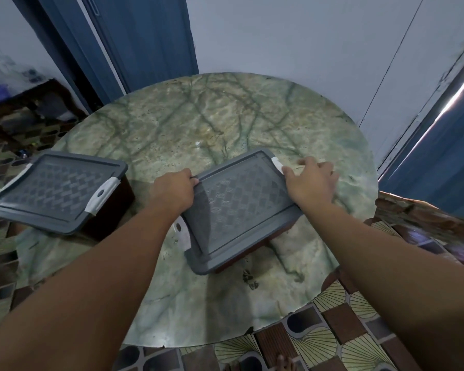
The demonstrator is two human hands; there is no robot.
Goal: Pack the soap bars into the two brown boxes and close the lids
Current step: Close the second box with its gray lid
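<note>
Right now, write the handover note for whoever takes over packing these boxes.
Left hand: grips the left edge of the grey lid on the centre brown box.
Right hand: fingers at the white clip on that lid's right edge; whether it is latched cannot be told.
Second box: at the table's left edge, its lid on, one white clip showing.
Done: both lids sit on the boxes; no soap bars in view, presumably packed.
Left: check that the centre lid's clips on both sides are fastened.
</note>
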